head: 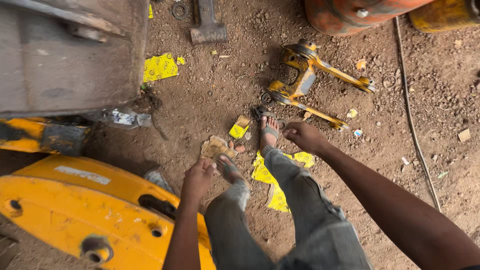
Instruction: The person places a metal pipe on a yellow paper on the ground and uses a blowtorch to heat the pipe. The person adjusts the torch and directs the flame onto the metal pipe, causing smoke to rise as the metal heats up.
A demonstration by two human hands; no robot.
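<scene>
I look down at my legs in grey trousers (300, 200) and my sandalled feet on a dirt floor. My left hand (198, 177) hangs over my left knee with its fingers curled, and nothing shows in it. My right hand (305, 136) reaches forward beside my right foot (269, 131) in a loose fist; I cannot see anything in it. A yellow metal bracket with two arms (307, 82) lies on the dirt just beyond the right hand, apart from it.
A large yellow machine part (75, 210) lies at the lower left below a grey steel block (70, 55). An orange cylinder (350, 15) is at the top. Yellow card scraps (160, 67), a crushed plastic bottle (122, 118) and a thin cable (412, 115) lie on the dirt.
</scene>
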